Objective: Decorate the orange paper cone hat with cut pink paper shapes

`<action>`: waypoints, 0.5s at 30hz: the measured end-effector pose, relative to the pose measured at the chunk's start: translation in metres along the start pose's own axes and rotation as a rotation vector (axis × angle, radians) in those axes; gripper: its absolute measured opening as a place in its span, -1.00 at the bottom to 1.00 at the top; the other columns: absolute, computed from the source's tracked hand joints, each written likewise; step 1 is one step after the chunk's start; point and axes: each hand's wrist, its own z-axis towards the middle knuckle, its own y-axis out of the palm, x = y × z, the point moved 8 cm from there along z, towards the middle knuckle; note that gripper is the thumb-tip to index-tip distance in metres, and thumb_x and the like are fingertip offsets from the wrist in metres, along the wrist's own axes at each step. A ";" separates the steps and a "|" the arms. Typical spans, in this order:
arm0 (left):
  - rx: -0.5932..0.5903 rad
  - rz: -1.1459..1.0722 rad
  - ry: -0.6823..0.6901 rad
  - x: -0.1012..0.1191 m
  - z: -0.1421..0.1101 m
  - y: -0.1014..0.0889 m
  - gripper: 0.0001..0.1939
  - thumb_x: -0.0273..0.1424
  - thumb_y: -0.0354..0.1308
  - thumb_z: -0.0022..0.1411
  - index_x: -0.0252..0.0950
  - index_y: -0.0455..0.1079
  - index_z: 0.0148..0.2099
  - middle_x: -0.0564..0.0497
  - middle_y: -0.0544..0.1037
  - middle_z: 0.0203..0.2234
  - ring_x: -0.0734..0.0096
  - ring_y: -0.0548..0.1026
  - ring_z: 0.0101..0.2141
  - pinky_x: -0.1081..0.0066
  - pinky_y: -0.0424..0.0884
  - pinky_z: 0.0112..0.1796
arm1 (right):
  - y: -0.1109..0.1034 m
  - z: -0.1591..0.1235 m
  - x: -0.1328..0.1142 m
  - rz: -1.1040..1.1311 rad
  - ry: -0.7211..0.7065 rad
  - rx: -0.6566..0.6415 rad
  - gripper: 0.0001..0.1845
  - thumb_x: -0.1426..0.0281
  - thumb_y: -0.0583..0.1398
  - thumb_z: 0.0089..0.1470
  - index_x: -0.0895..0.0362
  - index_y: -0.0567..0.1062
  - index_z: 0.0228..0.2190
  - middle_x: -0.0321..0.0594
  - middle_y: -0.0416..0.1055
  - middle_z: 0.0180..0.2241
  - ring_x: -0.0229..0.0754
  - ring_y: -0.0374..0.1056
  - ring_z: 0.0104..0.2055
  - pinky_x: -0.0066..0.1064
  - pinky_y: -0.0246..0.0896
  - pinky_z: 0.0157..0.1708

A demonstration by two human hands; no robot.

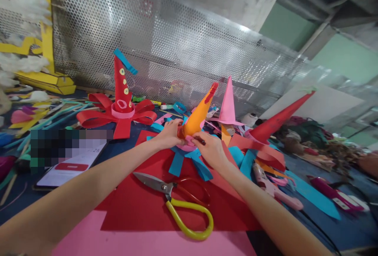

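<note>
Orange cone (197,116), red-tipped, stands tilted to the right, beyond the scissors (168,190) and slightly to their right. Pink band (187,144) runs around its base; blue strips (176,162) fan out below, toward the scissors. Left hand (169,135): grip closed about the cone's base. Right hand (210,148): grip narrow, thumb and fingertips pinching the pink band. Red sheet (130,209) lies under the scissors; pink sheet (85,234) shows on their near side. Left of the scissors: phone (90,157), its screen lit. Beyond them and to the left: red cone (118,87) with red loops. Beyond and to the right: pink cone (228,104). Right of the scissors: pink glue gun (273,190) on the blue tabletop (348,230). Far beyond the scissors: perforated metal screen (191,47).
</note>
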 end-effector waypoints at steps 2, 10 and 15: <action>0.014 0.018 0.045 0.004 -0.002 -0.003 -0.52 -0.34 0.30 -0.12 -0.27 0.36 -0.08 -0.05 0.45 -0.15 0.18 0.36 -0.09 0.19 0.25 -0.05 | 0.002 -0.001 0.001 0.011 0.023 -0.021 -0.85 0.30 0.16 0.12 0.09 0.50 -0.37 -0.19 0.54 -0.37 -0.14 0.43 -0.36 -0.37 0.24 -0.32; -0.059 -0.004 0.141 0.015 -0.002 -0.002 -0.92 -0.36 0.21 0.03 -0.25 0.49 -0.41 0.04 0.51 -0.45 0.33 0.39 -0.28 0.36 0.29 -0.18 | 0.003 -0.005 0.011 0.088 0.104 -0.037 -0.85 0.45 0.13 0.05 0.12 0.51 -0.34 -0.20 0.55 -0.36 -0.15 0.45 -0.34 -0.41 0.29 -0.36; -0.054 -0.056 0.141 0.014 0.001 -0.007 -0.89 -0.33 0.18 0.07 -0.25 0.48 -0.37 0.04 0.52 -0.41 0.35 0.42 -0.27 0.38 0.31 -0.19 | -0.001 -0.005 0.012 0.123 0.116 -0.010 -0.78 0.49 0.06 0.04 0.12 0.51 -0.35 -0.20 0.54 -0.34 -0.18 0.43 -0.39 -0.42 0.29 -0.41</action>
